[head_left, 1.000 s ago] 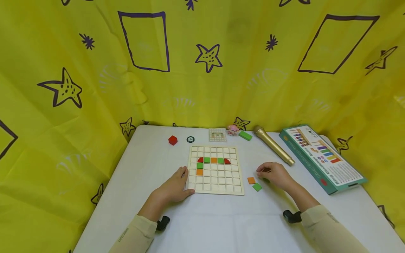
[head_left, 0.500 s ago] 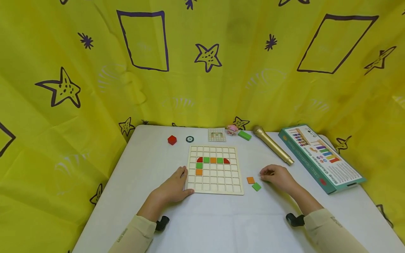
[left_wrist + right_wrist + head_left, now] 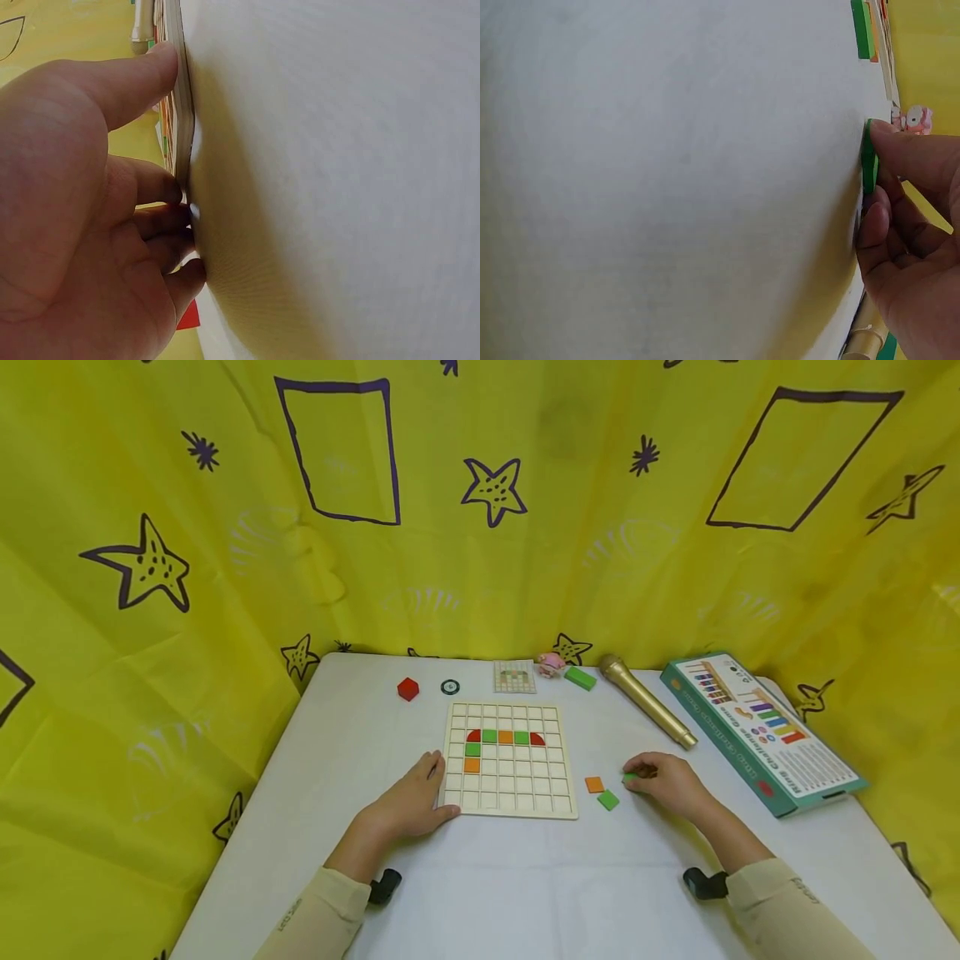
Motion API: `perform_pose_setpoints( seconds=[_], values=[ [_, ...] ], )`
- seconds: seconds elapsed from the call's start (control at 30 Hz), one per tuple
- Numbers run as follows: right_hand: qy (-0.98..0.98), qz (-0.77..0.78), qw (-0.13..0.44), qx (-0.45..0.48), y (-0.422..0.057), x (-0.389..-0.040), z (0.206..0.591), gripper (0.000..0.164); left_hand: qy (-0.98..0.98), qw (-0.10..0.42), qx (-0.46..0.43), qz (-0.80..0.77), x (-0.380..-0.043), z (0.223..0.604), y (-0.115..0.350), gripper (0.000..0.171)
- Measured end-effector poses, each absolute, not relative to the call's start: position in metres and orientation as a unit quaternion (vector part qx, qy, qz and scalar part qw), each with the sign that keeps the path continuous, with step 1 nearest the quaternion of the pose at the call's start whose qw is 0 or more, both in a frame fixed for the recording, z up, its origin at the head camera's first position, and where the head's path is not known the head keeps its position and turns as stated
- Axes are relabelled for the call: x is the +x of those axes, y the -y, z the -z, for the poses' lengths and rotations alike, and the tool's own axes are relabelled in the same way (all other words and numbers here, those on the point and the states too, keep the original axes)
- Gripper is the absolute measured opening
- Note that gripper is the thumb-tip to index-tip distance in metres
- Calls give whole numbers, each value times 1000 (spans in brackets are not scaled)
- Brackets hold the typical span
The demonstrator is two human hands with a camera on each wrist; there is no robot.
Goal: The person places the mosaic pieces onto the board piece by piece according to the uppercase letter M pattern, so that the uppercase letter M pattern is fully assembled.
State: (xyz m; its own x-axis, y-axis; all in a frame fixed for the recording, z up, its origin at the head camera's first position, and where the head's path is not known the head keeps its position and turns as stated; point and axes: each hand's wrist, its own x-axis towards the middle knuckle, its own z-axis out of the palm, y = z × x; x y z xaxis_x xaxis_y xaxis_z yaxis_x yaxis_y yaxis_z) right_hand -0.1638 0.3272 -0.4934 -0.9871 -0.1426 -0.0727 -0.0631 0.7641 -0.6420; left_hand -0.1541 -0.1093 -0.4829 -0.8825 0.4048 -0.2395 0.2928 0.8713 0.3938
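Note:
My left hand rests against the left edge of the wooden grid board, its thumb by the front left corner. In the left wrist view, the thumb and fingertips touch the side of the board. Red, green and orange tiles sit in some of the board's squares. To the right of the board, my right hand pinches a green tile between thumb and fingers, low over the table. An orange square tile and another green tile lie between that hand and the board.
Behind the board are a red polyhedron, a round token, a small pattern card, a pink figurine and a green block. A gold microphone and a game box lie at the right.
My right hand has shifted slightly right, away from the loose tiles, and a green tile now shows at its fingertips. The left hand and the board have stayed in place.

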Motion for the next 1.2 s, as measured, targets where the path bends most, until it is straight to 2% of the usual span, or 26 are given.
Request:
perform_pose_setpoints(
  seconds=[0.27,0.8,1.2],
  values=[
    [-938,338,57,-52,-323,-166,489,30,-955,162,180,-171,-155,483,108,92],
    [-938,335,64,-65,-330,-169,488,23,-956,156,186,-163,-155,483,109,91],
    [-936,337,70,-70,-324,-181,486,23,-955,153,192,-164,-155,484,110,90]
  ],
)
